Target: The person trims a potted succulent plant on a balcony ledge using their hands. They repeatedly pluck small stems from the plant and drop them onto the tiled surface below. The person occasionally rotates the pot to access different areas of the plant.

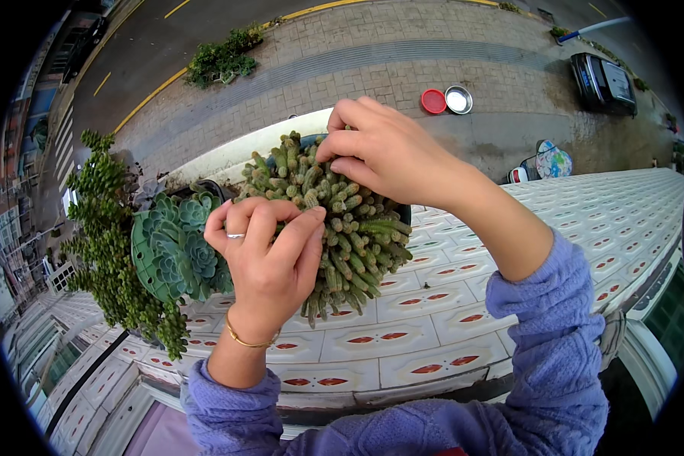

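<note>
A clump of finger-like cactus stems [350,251] spills from a pot, of which only bits of a dark rim show. Over its left side is my left hand [268,248], its thumb and forefinger pinched together beside an upright stem. My right hand [382,151] reaches over the far edge of the clump with curled fingers. Whether anything lies between the fingertips of either hand is hidden. Left of my left hand, rosette succulents [191,245] grow in a green plastic pot [143,271] with holes.
A trailing succulent [111,256] hangs at the far left. Behind the pots runs a white ledge [233,151]. Below me drops a tiled wall [390,336]. Far down on the pavement are a red basin [433,101], a metal basin [459,100] and a parked car [607,85].
</note>
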`<state>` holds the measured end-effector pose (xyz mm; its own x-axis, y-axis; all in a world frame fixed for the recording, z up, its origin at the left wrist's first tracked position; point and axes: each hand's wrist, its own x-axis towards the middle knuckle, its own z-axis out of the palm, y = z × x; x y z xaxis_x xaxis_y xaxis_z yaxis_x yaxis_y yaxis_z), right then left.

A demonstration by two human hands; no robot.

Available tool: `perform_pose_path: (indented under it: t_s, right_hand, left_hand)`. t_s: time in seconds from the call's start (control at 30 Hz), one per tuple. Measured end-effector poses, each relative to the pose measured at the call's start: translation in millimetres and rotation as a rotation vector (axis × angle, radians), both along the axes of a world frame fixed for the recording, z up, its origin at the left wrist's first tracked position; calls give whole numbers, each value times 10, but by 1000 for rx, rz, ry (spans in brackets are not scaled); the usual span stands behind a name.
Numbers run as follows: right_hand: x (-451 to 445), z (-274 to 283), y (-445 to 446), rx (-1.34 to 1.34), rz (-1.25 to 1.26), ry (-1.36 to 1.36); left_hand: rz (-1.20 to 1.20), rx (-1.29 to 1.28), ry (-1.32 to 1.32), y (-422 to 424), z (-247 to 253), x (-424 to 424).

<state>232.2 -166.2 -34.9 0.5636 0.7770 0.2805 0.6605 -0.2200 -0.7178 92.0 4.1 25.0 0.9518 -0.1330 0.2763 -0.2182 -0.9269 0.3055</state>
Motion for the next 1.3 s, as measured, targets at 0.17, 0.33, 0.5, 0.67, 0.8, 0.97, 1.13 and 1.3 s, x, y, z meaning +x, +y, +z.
perform_pose_path:
  t_s: [0.17,0.33,0.5,0.67,0.8,0.97,1.13,1.3]
  right_hand:
    - [-19,29,-42,81,-56,290]
    - [-106,136,-77,16,-10,187]
    - [-157,262,100,-168,-61,-100]
    - [-164,307,128,-216,-4,-37]
    - [-171,306,109,-237,22,-18]
    - [-214,288,94,-142,-8,-68]
    - [-303,303,46,-91,-54,-140]
    - [-310,312,45,-41,-107,-173]
  left_hand:
    - [9,11,-13,8,-3,14]
    - [27,1,-19,23,-23,14]
    - [32,-5,-34,5,-38,-29]
    - [27,-18,-49,4,-53,-84]
    - [45,-28,-46,2,-58,-114]
    - [55,-21,-60,20,-63,-132]
    - [71,-35,-74,29,-82,-142]
    - [79,-33,-71,20,-82,-130]
